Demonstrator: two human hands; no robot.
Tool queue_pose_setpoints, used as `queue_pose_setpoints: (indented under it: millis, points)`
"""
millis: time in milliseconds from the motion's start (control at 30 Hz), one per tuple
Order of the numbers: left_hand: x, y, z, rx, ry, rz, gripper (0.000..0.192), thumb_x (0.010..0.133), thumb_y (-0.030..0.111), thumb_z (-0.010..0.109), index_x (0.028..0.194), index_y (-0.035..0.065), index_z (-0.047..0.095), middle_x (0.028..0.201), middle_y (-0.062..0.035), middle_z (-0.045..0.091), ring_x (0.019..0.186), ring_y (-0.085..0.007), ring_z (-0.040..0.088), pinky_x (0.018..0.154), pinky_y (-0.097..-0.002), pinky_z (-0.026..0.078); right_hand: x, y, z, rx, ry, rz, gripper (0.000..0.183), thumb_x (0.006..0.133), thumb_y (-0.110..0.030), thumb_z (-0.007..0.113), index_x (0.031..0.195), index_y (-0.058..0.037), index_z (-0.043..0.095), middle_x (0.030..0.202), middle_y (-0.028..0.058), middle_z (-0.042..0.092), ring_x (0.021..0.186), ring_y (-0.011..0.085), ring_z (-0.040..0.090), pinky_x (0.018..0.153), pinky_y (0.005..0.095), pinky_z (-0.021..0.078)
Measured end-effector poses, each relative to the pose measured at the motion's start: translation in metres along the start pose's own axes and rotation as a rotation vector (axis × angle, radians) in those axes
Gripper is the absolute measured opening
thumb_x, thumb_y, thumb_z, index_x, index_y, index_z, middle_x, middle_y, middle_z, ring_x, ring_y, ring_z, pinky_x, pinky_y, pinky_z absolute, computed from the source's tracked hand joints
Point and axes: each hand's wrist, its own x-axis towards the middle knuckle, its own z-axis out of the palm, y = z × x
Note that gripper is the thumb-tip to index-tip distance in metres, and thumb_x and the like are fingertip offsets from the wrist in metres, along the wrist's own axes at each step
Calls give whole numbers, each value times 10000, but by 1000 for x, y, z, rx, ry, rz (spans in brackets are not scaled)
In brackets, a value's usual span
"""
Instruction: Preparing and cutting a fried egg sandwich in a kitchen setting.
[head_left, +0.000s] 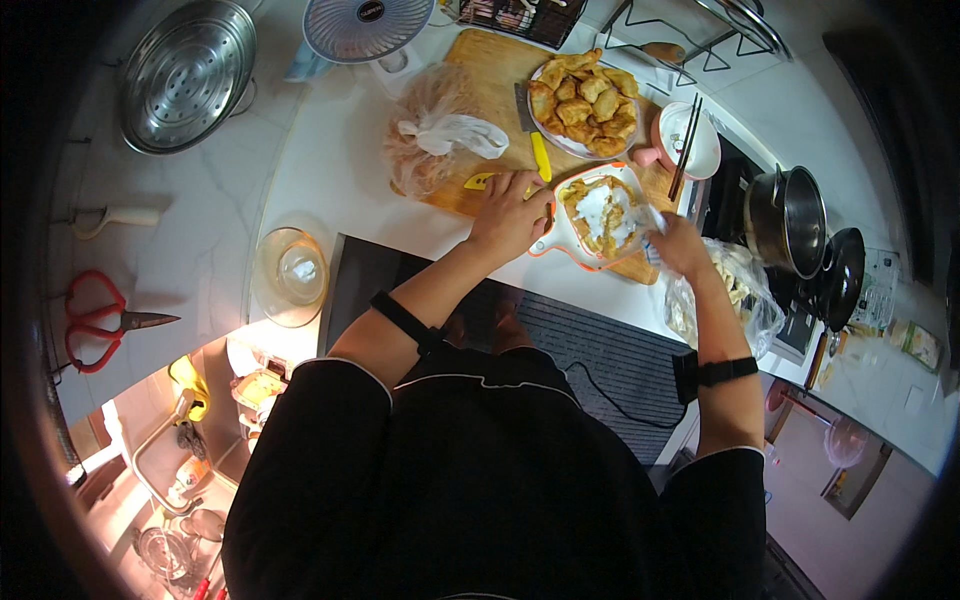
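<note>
A white dish with an orange rim and a short handle (550, 241) stands partly on the wooden cutting board (487, 56). In it lies a browned, flat piece of food (619, 229) with a white substance (596, 208) spread over it. My right hand (679, 246) grips a small, partly clear plastic packet (651, 236) at the dish's right rim. At the left rim is my left hand (510, 221), fingers bent; whether it grips the dish is unclear. Close to its fingertips are a yellow item with dark dots (478, 181) and a yellow-handled knife (541, 156).
A plate of fried dough pieces (583, 105) and a pink-handled bowl (701, 146) with chopsticks (684, 150) stand beyond the dish. A knotted plastic bag (427, 135) sits left, another bag (739, 281) right, near a pot (802, 221). A glass bowl (291, 277) is at left.
</note>
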Motion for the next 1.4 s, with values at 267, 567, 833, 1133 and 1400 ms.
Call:
queue_pose_setpoints:
  millis: [267, 567, 833, 1133, 1400]
  points:
    - [4, 5, 2, -3, -7, 16, 309, 687, 144, 681, 979, 138, 580, 1090, -52, 476, 1067, -272, 426, 916, -406, 340, -13, 18, 0, -5, 29, -23, 366, 759, -202, 595, 1012, 61, 592, 846, 283, 617, 814, 419, 610, 745, 428, 486]
    - [3, 3, 1, 15, -28, 15, 308, 690, 142, 679, 982, 140, 580, 1093, -52, 475, 1053, -273, 430, 921, -403, 339, -14, 31, 5, -3, 101, 26, 304, 759, -168, 584, 961, 58, 599, 853, 292, 610, 840, 423, 601, 752, 426, 481]
    - [4, -2, 0, 6, 5, 27, 322, 681, 131, 673, 990, 140, 582, 1102, -50, 473, 1052, -278, 421, 912, -404, 342, -6, 22, 3, 29, 120, -21, 360, 774, -192, 597, 1030, 61, 581, 928, 302, 600, 897, 416, 592, 793, 419, 473]
    - [6, 3, -14, -45, 9, 28, 330, 679, 124, 679, 993, 128, 577, 1111, -60, 475, 1051, -289, 426, 912, -406, 353, -39, 15, 36, 566, 169, -94, 316, 845, -170, 615, 1089, 25, 567, 889, 124, 636, 776, 152, 582, 716, 269, 464]
    - [7, 14, -52, -647, -16, -84, 440, 761, 198, 696, 1137, 39, 533, 1138, -141, 525, 1073, -285, 510, 931, -350, 395, -20, -91, 62, 1031, 283, -370, 273, 863, -148, 616, 1066, -17, 487, 925, 28, 557, 826, 97, 513, 736, 245, 436]
